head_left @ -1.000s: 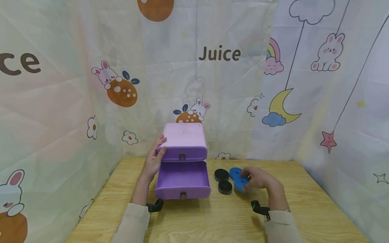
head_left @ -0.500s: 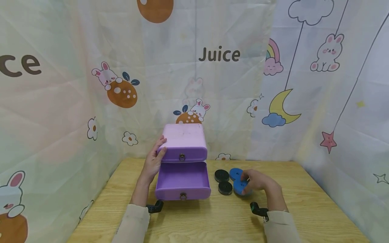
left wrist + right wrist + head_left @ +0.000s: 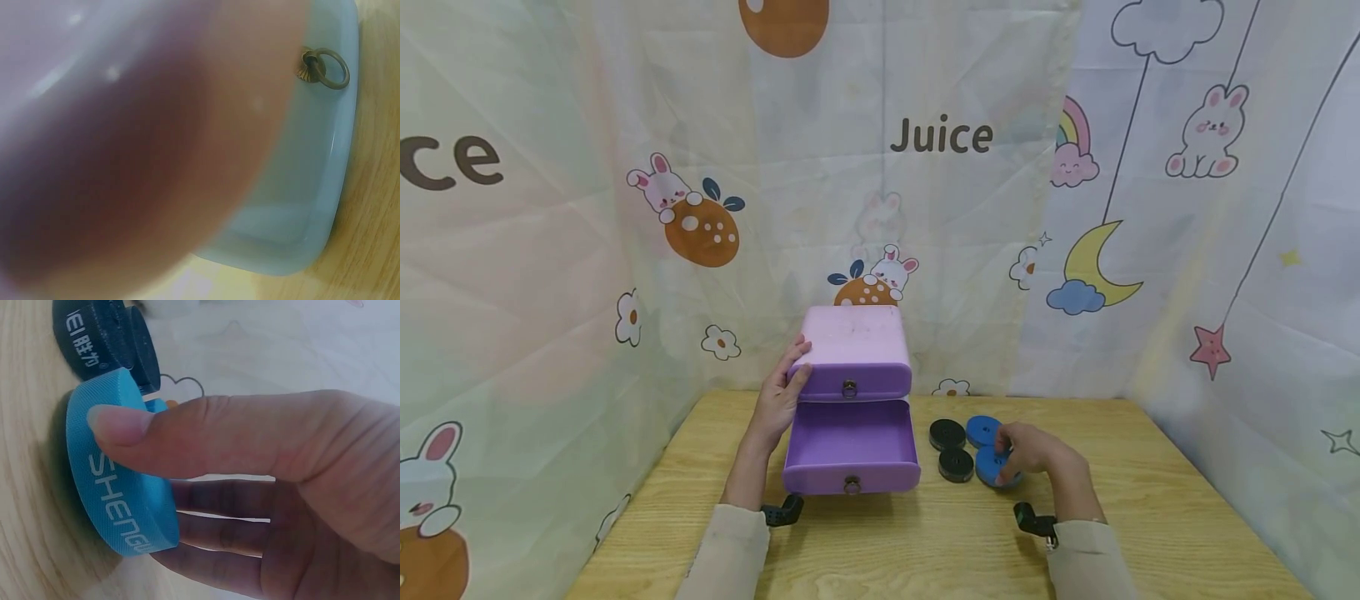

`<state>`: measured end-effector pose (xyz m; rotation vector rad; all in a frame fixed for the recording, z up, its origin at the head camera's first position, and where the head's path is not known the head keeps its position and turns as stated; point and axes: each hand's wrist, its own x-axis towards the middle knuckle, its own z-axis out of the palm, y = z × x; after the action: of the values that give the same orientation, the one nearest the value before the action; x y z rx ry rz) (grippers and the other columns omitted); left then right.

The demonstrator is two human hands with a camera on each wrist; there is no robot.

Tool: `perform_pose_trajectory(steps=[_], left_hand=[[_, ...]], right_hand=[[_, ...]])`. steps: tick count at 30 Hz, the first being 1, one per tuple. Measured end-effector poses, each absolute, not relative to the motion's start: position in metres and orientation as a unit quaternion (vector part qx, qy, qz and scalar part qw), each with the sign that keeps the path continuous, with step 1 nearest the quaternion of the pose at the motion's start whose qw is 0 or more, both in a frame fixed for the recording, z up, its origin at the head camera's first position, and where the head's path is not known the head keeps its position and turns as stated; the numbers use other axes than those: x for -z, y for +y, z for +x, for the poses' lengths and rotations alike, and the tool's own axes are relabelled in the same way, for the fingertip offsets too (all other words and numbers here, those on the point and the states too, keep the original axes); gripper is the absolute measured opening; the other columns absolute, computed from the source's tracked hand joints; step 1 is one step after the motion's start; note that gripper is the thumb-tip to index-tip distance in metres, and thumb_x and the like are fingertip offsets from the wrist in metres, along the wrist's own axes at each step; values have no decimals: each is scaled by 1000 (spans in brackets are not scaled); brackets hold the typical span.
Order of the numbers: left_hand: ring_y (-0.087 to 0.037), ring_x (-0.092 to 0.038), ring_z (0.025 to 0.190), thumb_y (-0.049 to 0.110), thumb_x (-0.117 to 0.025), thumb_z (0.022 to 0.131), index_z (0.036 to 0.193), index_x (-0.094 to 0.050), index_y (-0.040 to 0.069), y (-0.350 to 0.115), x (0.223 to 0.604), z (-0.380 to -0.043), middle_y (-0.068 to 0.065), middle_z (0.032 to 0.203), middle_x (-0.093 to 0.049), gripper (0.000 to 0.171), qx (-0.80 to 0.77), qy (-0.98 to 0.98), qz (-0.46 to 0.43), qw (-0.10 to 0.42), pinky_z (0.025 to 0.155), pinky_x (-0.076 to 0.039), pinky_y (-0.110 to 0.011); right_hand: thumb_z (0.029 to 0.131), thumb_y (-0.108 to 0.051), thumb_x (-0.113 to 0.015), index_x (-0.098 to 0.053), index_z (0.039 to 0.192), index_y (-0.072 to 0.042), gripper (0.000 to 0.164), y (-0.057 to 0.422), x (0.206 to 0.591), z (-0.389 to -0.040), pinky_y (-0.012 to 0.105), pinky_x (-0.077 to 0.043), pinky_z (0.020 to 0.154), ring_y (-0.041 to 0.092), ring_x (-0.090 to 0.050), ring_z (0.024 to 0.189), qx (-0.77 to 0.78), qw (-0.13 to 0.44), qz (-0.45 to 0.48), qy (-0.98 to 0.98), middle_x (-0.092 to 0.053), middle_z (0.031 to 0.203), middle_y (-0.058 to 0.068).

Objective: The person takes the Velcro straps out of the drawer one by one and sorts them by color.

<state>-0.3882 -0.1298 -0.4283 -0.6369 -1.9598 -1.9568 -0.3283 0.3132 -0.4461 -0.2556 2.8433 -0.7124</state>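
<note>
My right hand (image 3: 1032, 447) pinches the near roll of blue fabric tape (image 3: 988, 468), which lies flat on the table. In the right wrist view the thumb presses this blue roll (image 3: 115, 500) on its lettered rim, and the other fingers are on its far side. Another blue roll (image 3: 982, 429) lies just behind it. My left hand (image 3: 777, 406) rests against the left side of a pink and purple drawer box (image 3: 853, 333), thumb at the front corner. The lower drawer (image 3: 852, 477) is pulled out with nothing in it; the upper drawer (image 3: 820, 381) is closed.
Two black rolls, a far one (image 3: 947, 433) and a near one (image 3: 956, 464), lie between the drawer box and the blue rolls. The wooden table (image 3: 910, 550) ends at a printed cloth backdrop (image 3: 760, 275). Ring pulls hang on both drawer fronts.
My right hand has shifted slightly left and down, and its thumb and fingers have settled around the near blue roll. The left hand and drawer box have stayed put.
</note>
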Motion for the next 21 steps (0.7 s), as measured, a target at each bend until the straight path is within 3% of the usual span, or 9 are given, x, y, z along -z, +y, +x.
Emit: perform_pose_trajectory(steps=[7, 21], left_hand=[[-17, -17, 161, 30, -59, 107, 150, -55, 18, -130, 429, -389, 10, 171, -30, 44, 682, -681, -220, 150, 131, -14, -47], [-16, -16, 161, 32, -59, 107, 150, -54, 20, -130, 430, -389, 11, 171, -29, 44, 680, -684, -221, 147, 131, -13, -46]], right_hand=[[73, -10, -95, -60, 98, -7, 43, 312, 450, -329, 38, -43, 68, 23, -50, 81, 234, 94, -79, 964, -57, 95, 6], [73, -13, -95, -58, 97, -7, 44, 312, 452, -330, 38, -43, 70, 23, -51, 83, 240, 85, -73, 964, -57, 95, 6]])
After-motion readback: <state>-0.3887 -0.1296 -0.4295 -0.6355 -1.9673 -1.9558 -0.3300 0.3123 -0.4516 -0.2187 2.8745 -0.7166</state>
